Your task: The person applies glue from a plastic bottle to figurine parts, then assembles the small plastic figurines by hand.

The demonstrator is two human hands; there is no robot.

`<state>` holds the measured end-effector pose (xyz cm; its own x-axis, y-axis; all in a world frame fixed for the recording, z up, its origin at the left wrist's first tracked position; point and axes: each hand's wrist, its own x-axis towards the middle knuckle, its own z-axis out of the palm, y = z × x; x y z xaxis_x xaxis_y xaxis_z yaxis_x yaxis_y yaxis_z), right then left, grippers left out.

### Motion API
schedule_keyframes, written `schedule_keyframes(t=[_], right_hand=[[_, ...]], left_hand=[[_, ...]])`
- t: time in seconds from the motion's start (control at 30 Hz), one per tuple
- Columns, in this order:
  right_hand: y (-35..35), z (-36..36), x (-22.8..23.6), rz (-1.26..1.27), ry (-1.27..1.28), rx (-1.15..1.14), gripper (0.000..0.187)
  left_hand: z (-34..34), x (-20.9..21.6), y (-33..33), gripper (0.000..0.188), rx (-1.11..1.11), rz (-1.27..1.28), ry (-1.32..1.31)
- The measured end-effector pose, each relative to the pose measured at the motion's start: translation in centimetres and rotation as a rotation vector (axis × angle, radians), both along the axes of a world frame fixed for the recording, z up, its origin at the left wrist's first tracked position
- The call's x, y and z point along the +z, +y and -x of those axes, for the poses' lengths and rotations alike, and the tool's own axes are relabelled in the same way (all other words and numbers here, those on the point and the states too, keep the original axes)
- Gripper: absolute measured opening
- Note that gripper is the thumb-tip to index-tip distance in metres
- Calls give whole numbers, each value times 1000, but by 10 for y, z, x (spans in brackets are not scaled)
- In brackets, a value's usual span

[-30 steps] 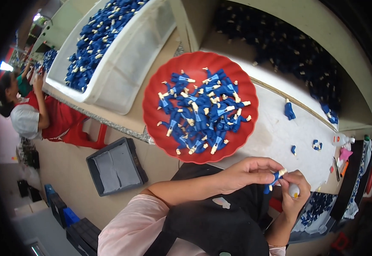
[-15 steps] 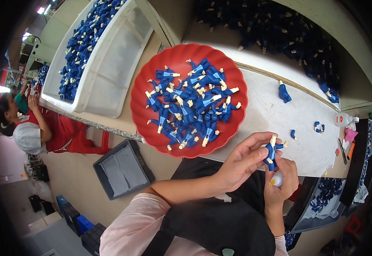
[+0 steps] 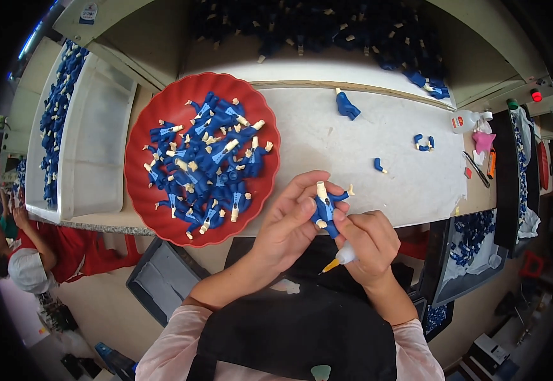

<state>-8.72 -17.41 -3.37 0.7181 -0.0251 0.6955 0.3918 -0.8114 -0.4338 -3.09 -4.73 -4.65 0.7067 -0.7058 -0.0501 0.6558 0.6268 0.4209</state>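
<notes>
My left hand (image 3: 287, 225) is closed on a small blue toy figure (image 3: 325, 213) with a cream neck and hands, held upright over the table's front edge. My right hand (image 3: 372, 244) pinches the figure's lower end between thumb and finger. Tucked in that same hand is a small white glue bottle (image 3: 347, 253), its yellow needle tip pointing down and left. Beyond my hands, on a white sheet (image 3: 302, 140), lie a loose blue toy arm (image 3: 379, 164), a pair of arms (image 3: 424, 143) and a blue toy body (image 3: 347, 108).
To the left, a scalloped red bowl (image 3: 138, 174) holds many blue figures; a white tub (image 3: 99, 133) of blue parts stands beyond it. A clear bottle (image 3: 460, 122) and tweezers (image 3: 476, 169) sit at right. A grey tray (image 3: 156, 276) is below. Another person (image 3: 29, 270) sits far left.
The view has swung right, so the bowl and table appear farther left. My hands have drawn a little nearer my body with the figure; the glue bottle's tip shows more fully.
</notes>
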Motion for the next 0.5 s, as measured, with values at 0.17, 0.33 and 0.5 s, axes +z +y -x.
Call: schedule_keyframes(t=[0.17, 0.33, 0.5], right_hand=[[-1, 2, 1, 27, 3, 14, 26], [2, 5, 1, -17, -14, -12, 27], [4, 1, 6, -161, 15, 69, 32]], left_hand=[[3, 0, 1, 33, 20, -55, 7], [9, 8, -1, 33, 42, -96, -13], [5, 22, 10, 33, 66, -98, -91]])
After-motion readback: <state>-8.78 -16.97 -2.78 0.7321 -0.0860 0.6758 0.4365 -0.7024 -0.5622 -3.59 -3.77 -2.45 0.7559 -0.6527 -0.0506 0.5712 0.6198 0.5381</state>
